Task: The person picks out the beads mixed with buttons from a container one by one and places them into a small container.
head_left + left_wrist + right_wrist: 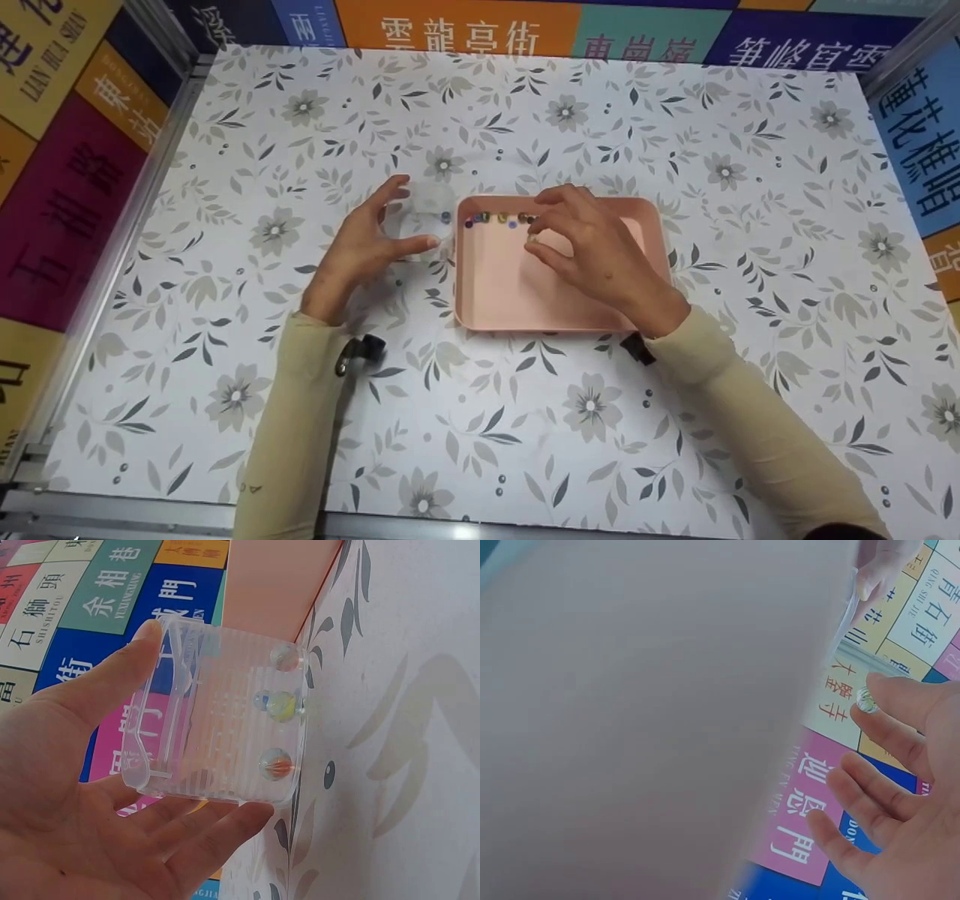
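Note:
My left hand [360,240] holds a clear plastic box [202,712] just left of the pink tray [495,292], thumb on one side and fingers along the other. Several glass marbles lie at the bottom of the box, among them a yellow-streaked marble [282,706] and an orange-streaked marble [275,764]. Over the tray, my right hand [600,247] pinches a clear glass marble [866,700] between thumb and index finger, its other fingers spread apart. A row of coloured marbles [502,217] lies along the tray's far side, partly hidden behind the right hand.
White cloth with a grey leaf and flower print covers the table [480,420]. Colourful panels with large characters [465,30] stand along the back and both sides. A metal rail [120,510] runs along the near edge.

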A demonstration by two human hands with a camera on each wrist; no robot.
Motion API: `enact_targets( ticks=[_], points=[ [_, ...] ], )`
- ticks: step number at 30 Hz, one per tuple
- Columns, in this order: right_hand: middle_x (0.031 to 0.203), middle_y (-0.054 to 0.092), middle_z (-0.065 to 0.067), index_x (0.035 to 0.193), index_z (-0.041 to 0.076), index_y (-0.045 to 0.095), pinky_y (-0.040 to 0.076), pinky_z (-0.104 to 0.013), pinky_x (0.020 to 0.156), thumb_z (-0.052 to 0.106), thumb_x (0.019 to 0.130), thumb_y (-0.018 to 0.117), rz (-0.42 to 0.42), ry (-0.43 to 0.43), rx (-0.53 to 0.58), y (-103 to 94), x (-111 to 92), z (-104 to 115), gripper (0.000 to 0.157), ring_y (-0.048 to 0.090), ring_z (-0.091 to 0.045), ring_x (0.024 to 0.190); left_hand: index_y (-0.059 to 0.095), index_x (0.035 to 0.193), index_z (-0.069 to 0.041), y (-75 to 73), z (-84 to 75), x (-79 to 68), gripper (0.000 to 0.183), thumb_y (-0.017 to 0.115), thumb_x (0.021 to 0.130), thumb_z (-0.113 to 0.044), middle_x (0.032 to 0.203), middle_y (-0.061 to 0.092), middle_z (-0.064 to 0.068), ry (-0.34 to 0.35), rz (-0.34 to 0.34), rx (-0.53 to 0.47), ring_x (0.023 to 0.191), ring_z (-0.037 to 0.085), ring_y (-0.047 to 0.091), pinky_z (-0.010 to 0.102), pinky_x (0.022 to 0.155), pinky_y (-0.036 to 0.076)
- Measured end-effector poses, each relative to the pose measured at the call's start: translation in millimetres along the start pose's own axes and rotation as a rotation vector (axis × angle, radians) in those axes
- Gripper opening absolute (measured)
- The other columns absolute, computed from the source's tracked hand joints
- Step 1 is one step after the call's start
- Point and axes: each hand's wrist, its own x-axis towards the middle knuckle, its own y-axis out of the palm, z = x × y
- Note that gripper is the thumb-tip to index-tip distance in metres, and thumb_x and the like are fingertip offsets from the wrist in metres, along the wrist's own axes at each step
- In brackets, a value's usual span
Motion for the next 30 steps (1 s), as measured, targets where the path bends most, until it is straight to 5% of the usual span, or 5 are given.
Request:
enact_targets(
  ticks=[15,30],
  points=[
    [0.132,0.063,-0.014,0.101,0.010,0.075,0.055,-0.042,0.105,0.023,0.097,0.076,-0.003,-0.029,0.003,4.1,5.0,3.9,0.014,0.061,-0.030,0.127,0.031,0.164,-0.032,0.1,-2.0,-0.5,0.105,0.092,0.079,-0.041,0.166,0.042,0.003,-0.026,-0.001,0.009,0.160,0.035,0.029,0.047,0.130,0.031],
    [0.133,0.065,-0.013,0.102,0.012,0.076,0.054,-0.044,0.105,0.026,0.097,0.076,0.008,-0.018,0.032,12.3,10.3,8.4,0.015,0.062,-0.030,0.127,0.032,0.164,-0.029,0.4,0.9,-0.5,0.101,0.090,0.082,-0.037,0.164,0.043,0.005,0.017,0.004,-0.005,0.158,0.034,0.031,0.045,0.128,0.034]
  ],
)
